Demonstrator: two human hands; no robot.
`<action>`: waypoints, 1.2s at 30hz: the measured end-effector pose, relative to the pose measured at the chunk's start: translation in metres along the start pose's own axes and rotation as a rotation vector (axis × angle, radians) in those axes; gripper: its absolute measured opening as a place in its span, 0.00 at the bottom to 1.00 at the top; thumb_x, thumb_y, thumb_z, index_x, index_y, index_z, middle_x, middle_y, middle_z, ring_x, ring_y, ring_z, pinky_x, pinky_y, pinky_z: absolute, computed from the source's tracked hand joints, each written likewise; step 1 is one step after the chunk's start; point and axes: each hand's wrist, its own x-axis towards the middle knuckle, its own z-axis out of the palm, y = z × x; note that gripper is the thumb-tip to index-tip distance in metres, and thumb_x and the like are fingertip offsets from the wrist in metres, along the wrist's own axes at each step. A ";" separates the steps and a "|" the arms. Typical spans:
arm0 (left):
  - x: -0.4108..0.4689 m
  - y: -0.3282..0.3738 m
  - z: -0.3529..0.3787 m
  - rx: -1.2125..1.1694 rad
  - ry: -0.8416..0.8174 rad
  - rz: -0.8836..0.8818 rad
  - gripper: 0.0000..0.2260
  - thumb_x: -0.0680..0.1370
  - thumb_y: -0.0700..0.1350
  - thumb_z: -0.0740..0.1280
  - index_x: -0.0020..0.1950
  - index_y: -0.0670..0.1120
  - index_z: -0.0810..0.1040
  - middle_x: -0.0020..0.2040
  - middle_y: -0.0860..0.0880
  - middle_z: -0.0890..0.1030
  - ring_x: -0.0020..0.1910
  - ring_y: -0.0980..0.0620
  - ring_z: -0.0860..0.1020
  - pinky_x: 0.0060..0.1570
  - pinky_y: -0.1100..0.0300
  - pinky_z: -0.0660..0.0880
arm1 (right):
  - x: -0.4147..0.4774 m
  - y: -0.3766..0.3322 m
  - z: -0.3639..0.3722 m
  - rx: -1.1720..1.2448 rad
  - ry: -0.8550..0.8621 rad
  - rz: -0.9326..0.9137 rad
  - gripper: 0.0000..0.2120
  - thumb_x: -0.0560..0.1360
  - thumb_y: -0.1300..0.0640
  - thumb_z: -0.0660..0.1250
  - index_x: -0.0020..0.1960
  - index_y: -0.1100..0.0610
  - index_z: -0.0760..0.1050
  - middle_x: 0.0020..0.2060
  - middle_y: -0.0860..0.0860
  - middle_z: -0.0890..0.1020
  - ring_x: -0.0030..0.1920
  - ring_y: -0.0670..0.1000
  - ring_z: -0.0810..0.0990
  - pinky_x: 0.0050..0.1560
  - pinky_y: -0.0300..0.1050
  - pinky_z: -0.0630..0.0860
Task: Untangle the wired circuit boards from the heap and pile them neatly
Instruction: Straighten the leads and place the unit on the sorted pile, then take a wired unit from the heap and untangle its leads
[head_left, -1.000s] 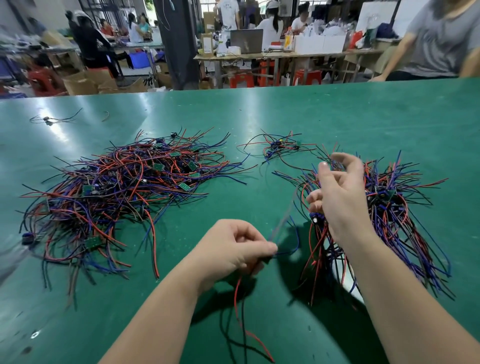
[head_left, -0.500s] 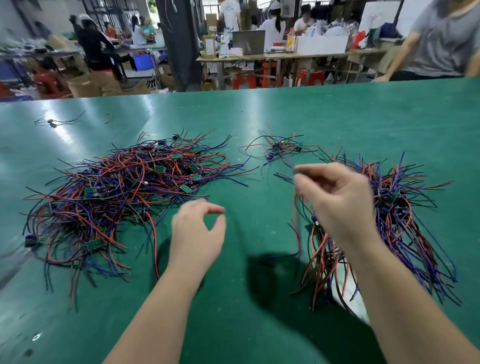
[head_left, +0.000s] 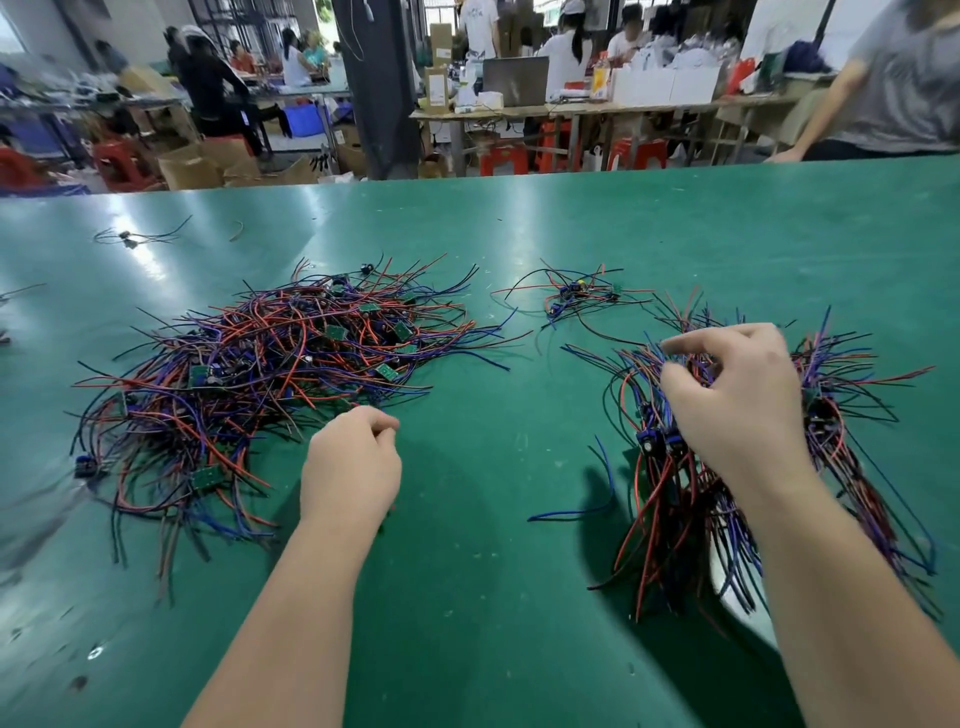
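Sorting in progress at a green table, two bare hands at work.

Left hand: fingers curled, thumb tip against forefinger, at the near edge of the heap. Whether a wire end is caught in that pinch cannot be told.

Right hand: half curled over the pile, forefinger and thumb a little apart with wires running between them. Gripping or letting go, cannot tell.

Heap, left of centre: red, blue and black wires crossed every way, small green boards showing through. Judged the larger lot, all of it left to do.

Pile, right: wires lying roughly one way, fanned toward and away from the person. Judged the finished part, perhaps a third of the whole.

Small clump beyond, between the two; which lot it belongs to is unclear.

Loose blue wire just beside the pile.

White object under the right forearm, mostly hidden, unidentified.

Boards inside the pile are largely covered by hand and wire; no count is possible
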 end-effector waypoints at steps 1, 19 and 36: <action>-0.003 0.004 -0.001 -0.084 0.026 0.028 0.08 0.79 0.44 0.62 0.53 0.51 0.81 0.42 0.53 0.81 0.30 0.56 0.78 0.30 0.63 0.67 | -0.003 -0.004 0.003 0.020 -0.011 -0.027 0.08 0.72 0.61 0.68 0.49 0.54 0.82 0.48 0.51 0.71 0.46 0.52 0.72 0.53 0.39 0.66; -0.043 0.044 0.006 -0.514 0.259 0.568 0.08 0.75 0.39 0.65 0.51 0.44 0.82 0.43 0.53 0.80 0.41 0.60 0.75 0.47 0.72 0.70 | -0.037 -0.023 0.041 0.192 -0.599 -0.200 0.07 0.71 0.56 0.72 0.49 0.50 0.81 0.35 0.44 0.81 0.31 0.39 0.75 0.36 0.27 0.69; -0.037 0.028 0.020 -0.026 -0.204 0.502 0.12 0.77 0.45 0.64 0.59 0.48 0.77 0.56 0.51 0.78 0.60 0.51 0.73 0.63 0.55 0.67 | -0.044 -0.019 0.058 0.149 -0.548 -0.114 0.21 0.71 0.50 0.73 0.62 0.48 0.74 0.35 0.43 0.80 0.34 0.38 0.75 0.39 0.32 0.69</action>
